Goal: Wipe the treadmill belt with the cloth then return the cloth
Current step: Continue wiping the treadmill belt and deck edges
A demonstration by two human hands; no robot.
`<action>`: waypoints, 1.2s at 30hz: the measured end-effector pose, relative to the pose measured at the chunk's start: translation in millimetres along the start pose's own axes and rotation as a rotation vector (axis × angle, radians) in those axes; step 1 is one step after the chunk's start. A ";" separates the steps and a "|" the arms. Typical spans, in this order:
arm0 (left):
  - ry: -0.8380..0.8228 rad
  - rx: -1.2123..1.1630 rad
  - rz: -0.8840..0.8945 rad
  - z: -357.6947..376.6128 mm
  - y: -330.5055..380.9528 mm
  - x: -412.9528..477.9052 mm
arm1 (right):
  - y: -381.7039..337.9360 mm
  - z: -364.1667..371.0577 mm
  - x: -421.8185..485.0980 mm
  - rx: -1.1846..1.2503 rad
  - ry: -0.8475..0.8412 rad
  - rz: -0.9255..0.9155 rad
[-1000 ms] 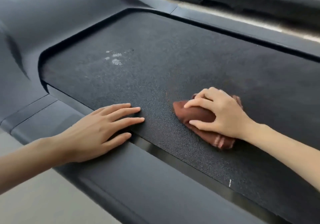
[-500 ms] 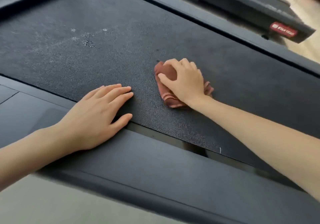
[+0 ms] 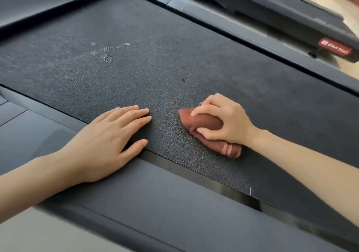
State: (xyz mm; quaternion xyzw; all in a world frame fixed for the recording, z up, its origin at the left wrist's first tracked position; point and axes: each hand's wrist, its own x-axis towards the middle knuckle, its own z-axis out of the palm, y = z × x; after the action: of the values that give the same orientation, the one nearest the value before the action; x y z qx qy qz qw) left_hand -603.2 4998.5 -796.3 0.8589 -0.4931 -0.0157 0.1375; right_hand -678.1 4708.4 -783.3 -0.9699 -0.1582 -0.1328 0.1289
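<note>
Nearest you, your left hand [image 3: 104,140] lies flat with straight fingers, its palm on the dark side rail [image 3: 155,203] along the near edge of the treadmill belt [image 3: 155,72] and its fingertips reaching onto the belt. Just beyond that edge, your right hand [image 3: 227,121] curls its fingers and thumb around the bunched reddish-brown cloth [image 3: 204,122], pressing it onto the belt's textured surface. Farther across the belt sit pale speckled spots [image 3: 106,54], and past the belt's far edge stands another treadmill with a red label [image 3: 335,46].
</note>
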 end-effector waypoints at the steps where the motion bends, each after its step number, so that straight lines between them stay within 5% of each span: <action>1: -0.002 0.001 0.001 -1.0 0.7 0.4 | 2.2 4.3 12.4 -0.029 0.033 0.094; 6: 0.003 0.019 -0.037 -3.3 2.1 -2.7 | 0.2 23.2 65.4 -0.225 0.137 0.458; 13: -0.017 0.016 -0.061 -7.6 -7.9 -9.9 | -48.9 -0.1 -38.1 -0.013 0.040 -0.004; 23: 0.024 0.034 -0.159 -3.9 -9.7 -9.3 | -79.1 26.4 31.2 -0.033 0.054 0.034; 31: 0.023 0.047 -0.146 -3.6 -9.4 -10.4 | -67.0 4.0 -40.0 0.000 0.028 -0.062; 36: 0.033 0.053 -0.141 -3.4 -9.6 -10.4 | -74.3 13.9 -2.3 0.014 0.008 -0.095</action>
State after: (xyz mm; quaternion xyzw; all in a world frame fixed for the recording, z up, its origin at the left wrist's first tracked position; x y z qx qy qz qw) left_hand -599.9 5012.6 -796.6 0.8948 -0.4295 0.0019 0.1216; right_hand -702.6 4779.9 -781.4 -0.9598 -0.2046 -0.1417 0.1298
